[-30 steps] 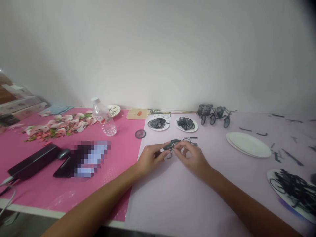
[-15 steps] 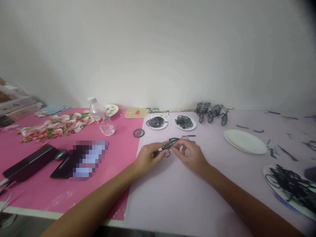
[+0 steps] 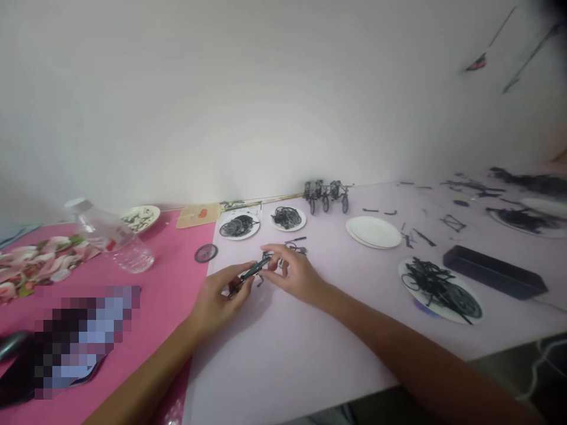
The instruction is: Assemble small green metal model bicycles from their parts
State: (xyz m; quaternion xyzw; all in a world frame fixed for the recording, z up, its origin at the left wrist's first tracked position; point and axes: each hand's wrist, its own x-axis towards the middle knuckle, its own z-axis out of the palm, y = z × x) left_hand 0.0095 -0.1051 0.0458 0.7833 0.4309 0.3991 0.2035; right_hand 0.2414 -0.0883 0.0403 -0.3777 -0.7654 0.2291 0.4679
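My left hand (image 3: 221, 295) pinches a small dark green model bicycle part (image 3: 253, 270) between thumb and fingers, low over the pale sheet. From the other side, my right hand (image 3: 295, 274) closes its fingertips on the far end of the same part. My fingers cover some of it, so its full shape is hidden. Just behind my right hand lie a thin black rod (image 3: 295, 239) and other small dark parts. To the left, a loose spoked wheel (image 3: 206, 253) rests on the pink cover.
Plates of wheels (image 3: 239, 237) and dark parts (image 3: 287, 228) stand behind my hands, near assembled model bicycles (image 3: 325, 196). On the right are white plates (image 3: 373, 232), a plate of black frames (image 3: 404, 282) and a black box (image 3: 494, 273). A bottle (image 3: 115, 239) and a phone (image 3: 84, 345) are left.
The view has swung to the right, bringing the black box and more parts into sight. Both hands still hold the green part, which has tilted in their grip.
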